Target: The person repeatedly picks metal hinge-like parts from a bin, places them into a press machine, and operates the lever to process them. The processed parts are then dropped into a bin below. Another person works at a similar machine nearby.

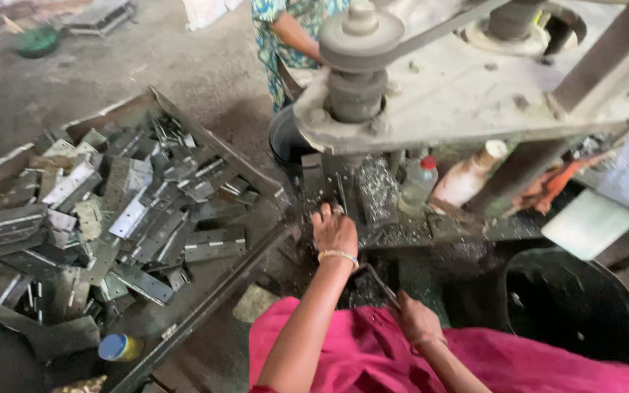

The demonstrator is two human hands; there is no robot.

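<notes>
Left hand (334, 229) outstretched, fingers on machine bed (402, 233), right hand (418, 319) seemingly gripping metal strip (380, 282)

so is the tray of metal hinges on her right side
No, the tray heaped with metal hinges lies to the left of her left hand.

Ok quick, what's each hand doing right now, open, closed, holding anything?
Left hand: fingers curled down at the metal parts under the machine; whether it grips one cannot be told.
Right hand: closed on a thin dark metal piece.
</notes>
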